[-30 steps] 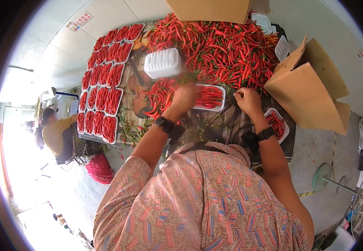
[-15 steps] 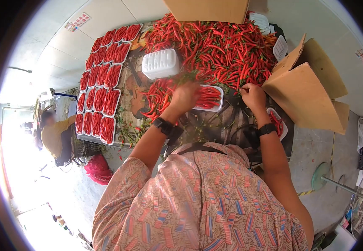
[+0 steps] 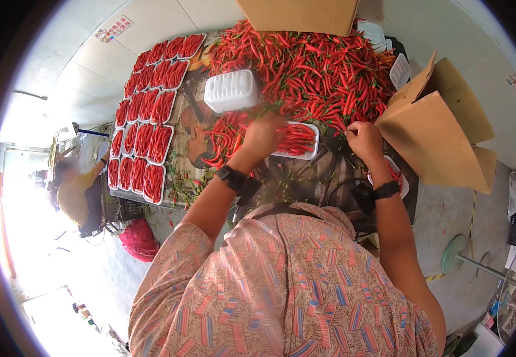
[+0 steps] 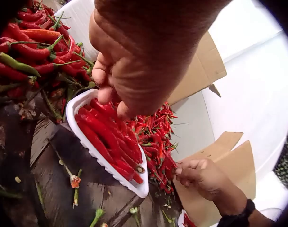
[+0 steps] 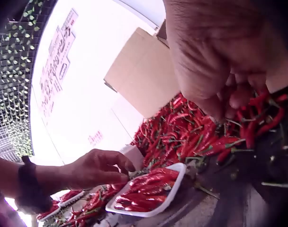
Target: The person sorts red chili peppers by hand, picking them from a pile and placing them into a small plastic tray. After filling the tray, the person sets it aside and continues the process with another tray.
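In the head view, my left hand point(image 3: 264, 140) is blurred over the left end of a white foam tray point(image 3: 314, 150) of red chilies. The left wrist view shows its bent fingers above the chilies point(image 4: 103, 135) in that tray. In the right wrist view, the left hand point(image 5: 99, 168) has a gap between thumb and forefinger, with nothing clearly held. My right hand point(image 3: 366, 143) pinches a red chili at the near edge of the large pile point(image 3: 329, 77); its fingertips are partly hidden in the right wrist view.
Rows of filled trays point(image 3: 145, 140) line the table's left side. A stack of white trays point(image 3: 231, 91) stands behind my left hand. An open carton point(image 3: 433, 131) is at the right, another box point(image 3: 299, 15) at the back. A person in yellow point(image 3: 76, 193) is at the far left.
My right hand has moved right and slightly forward from beside the tray to the pile's near edge. The left hand stays over the tray's left end, blurred throughout.
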Demonstrator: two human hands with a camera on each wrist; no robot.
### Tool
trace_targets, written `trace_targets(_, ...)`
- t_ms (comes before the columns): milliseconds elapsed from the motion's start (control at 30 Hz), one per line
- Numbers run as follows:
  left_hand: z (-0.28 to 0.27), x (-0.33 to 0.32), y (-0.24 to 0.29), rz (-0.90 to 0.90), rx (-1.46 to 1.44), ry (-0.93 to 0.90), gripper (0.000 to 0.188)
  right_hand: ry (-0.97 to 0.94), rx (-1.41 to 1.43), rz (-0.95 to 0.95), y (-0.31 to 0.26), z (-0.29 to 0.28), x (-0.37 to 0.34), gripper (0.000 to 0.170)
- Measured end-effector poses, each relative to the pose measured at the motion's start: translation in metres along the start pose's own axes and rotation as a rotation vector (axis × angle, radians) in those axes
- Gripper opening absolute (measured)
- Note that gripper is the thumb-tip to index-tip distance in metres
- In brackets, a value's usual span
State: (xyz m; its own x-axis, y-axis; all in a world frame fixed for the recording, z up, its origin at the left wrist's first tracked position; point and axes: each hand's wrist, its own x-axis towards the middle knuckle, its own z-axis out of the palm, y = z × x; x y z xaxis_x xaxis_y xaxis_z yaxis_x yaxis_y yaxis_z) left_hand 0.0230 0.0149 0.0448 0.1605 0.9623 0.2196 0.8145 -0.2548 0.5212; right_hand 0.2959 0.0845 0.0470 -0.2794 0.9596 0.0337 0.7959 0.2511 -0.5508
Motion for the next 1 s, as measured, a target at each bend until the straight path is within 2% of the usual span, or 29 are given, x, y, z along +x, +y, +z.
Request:
trace_targets(67, -0.004, 0.004, 0.014, 0.014, -0.092, 0.063, 0.025, -0.035, 0.104, -0.022, -0.004, -0.009, -0.007, 0.015)
trace_targets(100, -0.003, 0.007, 0.021, 0.015, -0.094, 0.064, 0.025, -0.06, 0.137, -0.112, -0.01, -0.012, -0.009, 0.015)
trace_targets(133, -0.002, 0.011, 0.029, 0.143, -0.069, 0.141, 0.026, -0.085, 0.169, -0.204, -0.016, -0.013, -0.011, 0.016)
trace_targets(167, -0.002, 0.015, 0.036, 0.27, -0.044, 0.219, 0.028, -0.082, 0.168, -0.205, -0.021, -0.014, -0.013, 0.016)
trace_targets(233, -0.006, 0.019, 0.044, 0.333, -0.05, 0.198, 0.029, -0.149, 0.22, -0.24, -0.031, -0.014, -0.017, 0.015)
trace_targets(367, -0.001, 0.019, 0.038, 0.446, -0.043, 0.127, 0.025, -0.141, 0.208, -0.283, -0.037, -0.01, -0.02, 0.014)
trace_targets(467, 0.003, 0.013, 0.035, 0.401, -0.024, 0.066, 0.02, -0.113, 0.199, -0.282, -0.037, -0.005, -0.021, 0.012)
trace_targets(600, 0.006, 0.009, 0.043, 0.386, -0.001, 0.102, 0.015, -0.088, 0.166, -0.234, -0.039, 0.0, -0.021, 0.011)
trace_targets(800, 0.013, 0.012, 0.05, 0.415, 0.066, 0.109, 0.008, 0.052, 0.011, -0.144, -0.036, 0.005, -0.02, 0.011)
trace_targets(867, 0.01, 0.011, 0.05, 0.408, -0.013, 0.101, 0.007, 0.164, -0.361, 0.009, -0.018, 0.003, -0.012, 0.016)
trace_targets(900, 0.01, 0.009, 0.045, 0.406, -0.013, 0.102, 0.007, 0.163, -0.361, 0.008, -0.017, -0.004, -0.013, 0.016)
trace_targets(967, 0.007, 0.007, 0.033, 0.371, -0.014, 0.073, 0.007, -0.016, -0.436, 0.051, -0.016, -0.018, -0.016, 0.025)
trace_targets(1000, 0.005, 0.007, 0.032, 0.368, -0.015, 0.073, 0.007, -0.091, -0.323, 0.002, -0.018, -0.018, -0.015, 0.028)
